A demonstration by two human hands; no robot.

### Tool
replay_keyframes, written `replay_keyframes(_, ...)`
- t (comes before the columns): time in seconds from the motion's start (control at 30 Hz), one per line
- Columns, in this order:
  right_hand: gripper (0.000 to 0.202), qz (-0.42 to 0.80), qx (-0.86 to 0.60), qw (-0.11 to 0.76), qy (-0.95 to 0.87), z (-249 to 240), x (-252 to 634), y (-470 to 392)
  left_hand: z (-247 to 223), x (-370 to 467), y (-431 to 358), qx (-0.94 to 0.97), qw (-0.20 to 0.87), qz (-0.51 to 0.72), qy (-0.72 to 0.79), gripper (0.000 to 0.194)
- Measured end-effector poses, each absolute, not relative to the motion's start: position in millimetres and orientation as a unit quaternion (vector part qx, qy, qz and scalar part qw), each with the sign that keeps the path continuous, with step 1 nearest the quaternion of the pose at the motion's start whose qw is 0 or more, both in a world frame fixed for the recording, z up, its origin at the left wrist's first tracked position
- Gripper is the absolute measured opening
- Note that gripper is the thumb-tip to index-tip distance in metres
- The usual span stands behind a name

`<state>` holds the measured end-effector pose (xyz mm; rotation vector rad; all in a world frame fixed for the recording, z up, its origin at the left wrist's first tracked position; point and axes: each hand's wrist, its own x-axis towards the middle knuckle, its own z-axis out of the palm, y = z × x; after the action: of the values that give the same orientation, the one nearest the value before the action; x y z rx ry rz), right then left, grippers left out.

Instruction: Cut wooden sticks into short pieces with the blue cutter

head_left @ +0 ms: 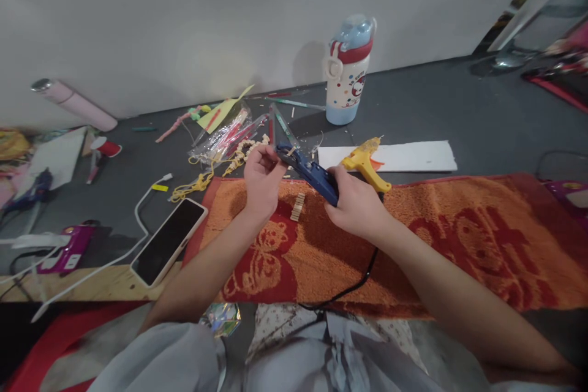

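Note:
My right hand (pixel 353 202) is wrapped round the rear of a dark blue corded hand tool (pixel 312 173), which slants up to the left above the towel. The tool's exact kind is unclear. My left hand (pixel 264 174) is closed in a pinch at the tool's far end, its fingertips partly hidden. A small tan piece shows by that end. Below, a short row of small wooden pieces (pixel 297 206) lies on the orange and red towel (pixel 459 239). A yellow glue gun (pixel 365 162) rests just beyond my right hand, over a white strip (pixel 413 157).
A cartoon water bottle (pixel 349 73) stands at the back. A phone (pixel 169 242) and white cable (pixel 142 214) lie left of the towel. Plastic packets (pixel 225 135), yellow string (pixel 195 187), a pink flask (pixel 76 104) and a purple box (pixel 76 245) are farther left. A black cord (pixel 362 285) crosses the towel.

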<state>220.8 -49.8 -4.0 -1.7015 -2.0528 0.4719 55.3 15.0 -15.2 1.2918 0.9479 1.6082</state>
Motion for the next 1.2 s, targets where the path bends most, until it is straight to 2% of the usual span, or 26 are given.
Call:
replay_keyframes(0.97, 0.039, 0.164, -0.625, 0.185, -0.740, -2.2, 222.2, -49.7, -23.3, 52.3, 18.3, 0.488, 0.454, 0.646, 0.372, 0.027)
replay_keyframes(1.2, 0.033, 0.169, -0.632, 0.190, -0.732, -2.4, 222.3, -49.5, -22.2, 49.6, 18.7, 0.525, 0.447, 0.603, 0.402, 0.023)
